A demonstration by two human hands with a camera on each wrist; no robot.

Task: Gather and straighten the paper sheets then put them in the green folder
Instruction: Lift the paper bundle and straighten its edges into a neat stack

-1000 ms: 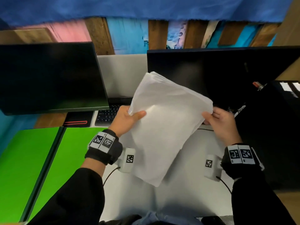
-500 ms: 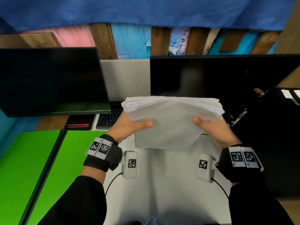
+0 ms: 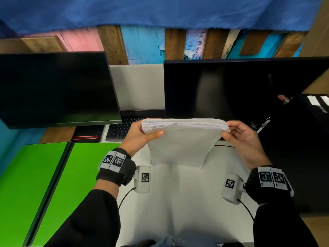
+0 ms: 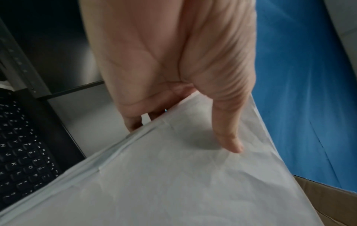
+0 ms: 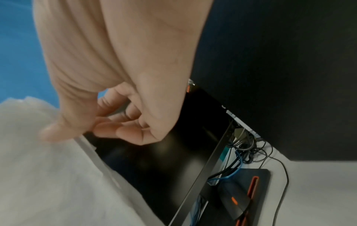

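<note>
Left hand (image 3: 140,135) pinches the paper stack (image 3: 181,139), now upright mid-frame; right hand (image 3: 242,136) seemingly just touches its edge, ready for tapping.

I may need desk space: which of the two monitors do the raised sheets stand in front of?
The right monitor: the paper sheets overlap its lower edge, while the left monitor stands clear beside them.
</note>
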